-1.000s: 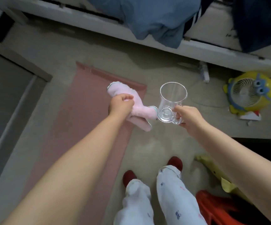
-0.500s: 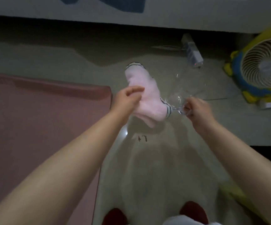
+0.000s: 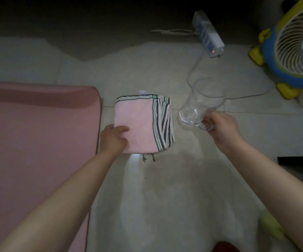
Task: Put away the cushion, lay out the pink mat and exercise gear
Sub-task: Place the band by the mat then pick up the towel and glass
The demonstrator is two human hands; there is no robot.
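The left hand [image 3: 113, 138] lies flat on a folded pink towel [image 3: 138, 124] on the floor [image 3: 165, 197] beside the pink mat [image 3: 38, 142]; the right hand [image 3: 221, 127] has its grip closed round a tilted glass mug [image 3: 199, 106].

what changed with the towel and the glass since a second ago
The folded pink towel came down from mid-air and now lies on the floor beside the pink mat, with the left hand resting on its near corner. The right hand lowered the glass mug towards the floor just right of the towel. Unchanged: its grip on the mug handle, and the fan and power strip in place.
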